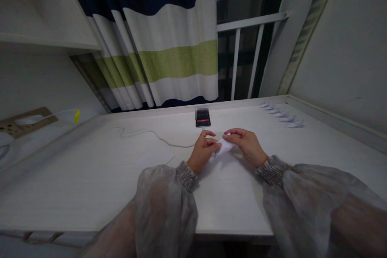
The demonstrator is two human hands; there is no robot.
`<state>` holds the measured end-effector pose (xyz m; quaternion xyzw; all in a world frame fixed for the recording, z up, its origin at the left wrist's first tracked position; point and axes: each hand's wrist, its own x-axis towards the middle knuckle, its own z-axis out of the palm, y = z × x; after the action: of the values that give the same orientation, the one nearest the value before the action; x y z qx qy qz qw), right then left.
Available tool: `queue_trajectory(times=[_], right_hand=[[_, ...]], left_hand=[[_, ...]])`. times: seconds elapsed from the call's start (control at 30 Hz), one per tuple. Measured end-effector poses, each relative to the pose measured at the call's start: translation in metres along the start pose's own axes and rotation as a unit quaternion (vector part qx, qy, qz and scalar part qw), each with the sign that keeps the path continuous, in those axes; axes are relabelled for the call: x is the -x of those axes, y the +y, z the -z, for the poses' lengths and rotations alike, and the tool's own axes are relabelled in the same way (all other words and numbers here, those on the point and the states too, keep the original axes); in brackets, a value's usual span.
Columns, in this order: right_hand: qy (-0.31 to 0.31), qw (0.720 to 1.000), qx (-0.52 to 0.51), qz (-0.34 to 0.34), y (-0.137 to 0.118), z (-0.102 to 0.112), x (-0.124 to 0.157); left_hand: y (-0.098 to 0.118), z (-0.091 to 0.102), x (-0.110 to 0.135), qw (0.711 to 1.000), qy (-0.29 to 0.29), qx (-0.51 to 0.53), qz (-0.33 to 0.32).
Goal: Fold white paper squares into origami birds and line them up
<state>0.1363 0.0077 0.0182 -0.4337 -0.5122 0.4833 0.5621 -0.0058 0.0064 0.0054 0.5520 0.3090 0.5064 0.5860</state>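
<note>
Between my two hands, above the white desk (229, 209), is a small folded piece of white paper (224, 148). My left hand (204, 151) pinches its left edge between thumb and fingers. At its upper right corner, my right hand (245, 145) grips it with thumb and fingertips. The paper is tilted, and its exact folds are too small to make out. Just beyond my hands lies a phone (202, 118) with a cable plugged into its near end.
Several small folded paper figures (282, 115) stand in a row at the back right. Flat white paper (155, 155) lies left of my hands. A white cable (157, 136) winds across the desk. A curtain (178, 60) hangs behind, and a socket panel (28, 121) is at left.
</note>
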Motion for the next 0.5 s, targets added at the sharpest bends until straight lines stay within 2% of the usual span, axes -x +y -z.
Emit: queue_trajectory(times=[0.3, 0.5], right_hand=[[0.023, 0.999, 0.031, 0.004, -0.001, -0.0006, -0.0018], [0.005, 1.0, 0.002, -0.008, -0.0013, 0.001, -0.0018]], left_hand=[[-0.0057, 0.0032, -0.0025, 1.0, 0.001, -0.007, -0.017], [-0.0095, 0.0074, -0.004, 0.997, 0.007, -0.068, -0.042]])
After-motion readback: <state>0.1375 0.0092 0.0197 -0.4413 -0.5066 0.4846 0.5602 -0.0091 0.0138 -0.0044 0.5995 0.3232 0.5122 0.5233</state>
